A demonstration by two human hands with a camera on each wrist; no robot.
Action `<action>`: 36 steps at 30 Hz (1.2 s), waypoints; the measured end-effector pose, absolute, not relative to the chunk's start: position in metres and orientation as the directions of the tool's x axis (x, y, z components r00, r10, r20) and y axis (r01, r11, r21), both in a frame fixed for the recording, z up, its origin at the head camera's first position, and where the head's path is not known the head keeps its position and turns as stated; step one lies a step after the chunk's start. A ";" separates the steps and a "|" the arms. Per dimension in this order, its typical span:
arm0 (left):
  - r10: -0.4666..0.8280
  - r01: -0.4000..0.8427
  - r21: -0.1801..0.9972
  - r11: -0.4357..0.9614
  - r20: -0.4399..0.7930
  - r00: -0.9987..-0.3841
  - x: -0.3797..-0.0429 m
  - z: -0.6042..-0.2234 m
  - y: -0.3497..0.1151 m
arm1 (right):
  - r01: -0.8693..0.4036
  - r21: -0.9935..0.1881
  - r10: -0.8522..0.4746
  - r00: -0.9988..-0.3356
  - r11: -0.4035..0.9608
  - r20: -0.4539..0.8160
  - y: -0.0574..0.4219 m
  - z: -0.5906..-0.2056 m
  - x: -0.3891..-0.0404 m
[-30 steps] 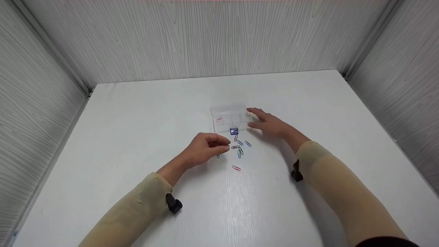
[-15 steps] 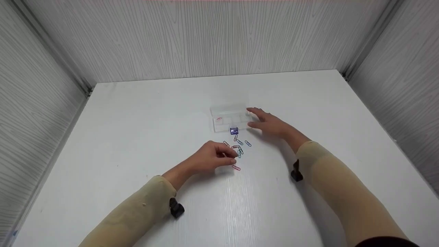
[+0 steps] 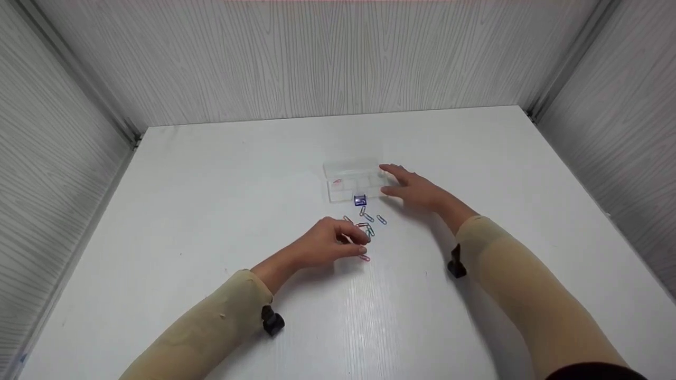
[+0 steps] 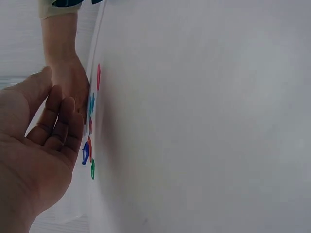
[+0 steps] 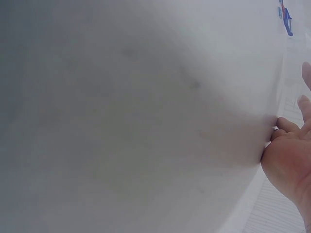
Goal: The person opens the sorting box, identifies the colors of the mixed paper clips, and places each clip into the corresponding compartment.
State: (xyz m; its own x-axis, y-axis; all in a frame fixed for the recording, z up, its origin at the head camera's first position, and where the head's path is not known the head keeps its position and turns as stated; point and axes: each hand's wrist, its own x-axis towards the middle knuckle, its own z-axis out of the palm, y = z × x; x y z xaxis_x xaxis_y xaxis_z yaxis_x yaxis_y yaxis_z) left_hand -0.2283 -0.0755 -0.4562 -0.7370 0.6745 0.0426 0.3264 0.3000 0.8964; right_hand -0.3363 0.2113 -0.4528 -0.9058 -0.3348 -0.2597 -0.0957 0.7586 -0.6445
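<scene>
Just above the table, my left hand has its fingers loosely bent, thumb and fingertips apart, with nothing visible between them. Close by its thumb lies a red paper clip, partly covered. Several coloured paper clips lie beyond the fingertips, in front of a clear plastic box. The box's lid is raised at the back, and a blue latch sits on its front. One compartment holds a red paper clip. My right hand rests at the box's right end, thumb and forefinger spread along it.
White table with grey wood-grain panels behind and at both sides. A blue paper clip lies a little apart, right of the others. Each sleeve carries a small black wrist camera.
My left hand has moved right and toward me, from beside the paper clip group to the red paper clip, then slowed. The right hand and box have stayed put.
</scene>
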 end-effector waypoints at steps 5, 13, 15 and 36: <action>0.684 0.299 0.904 0.305 0.010 -0.730 -0.225 -0.461 -0.071 | -0.091 -0.644 -0.333 -0.905 0.759 -0.265 0.212 -0.453 -0.337; 0.687 0.352 0.859 0.371 0.001 -0.726 -0.228 -0.469 -0.073 | -0.114 -0.667 -0.359 -0.901 0.737 -0.242 0.213 -0.454 -0.339; 0.690 0.372 0.848 0.376 0.012 -0.723 -0.229 -0.471 -0.072 | -0.115 -0.669 -0.360 -0.901 0.734 -0.241 0.213 -0.454 -0.339; 0.704 0.490 0.760 0.426 0.062 -0.707 -0.227 -0.474 -0.068 | -0.099 -0.664 -0.345 -0.904 0.741 -0.251 0.212 -0.455 -0.339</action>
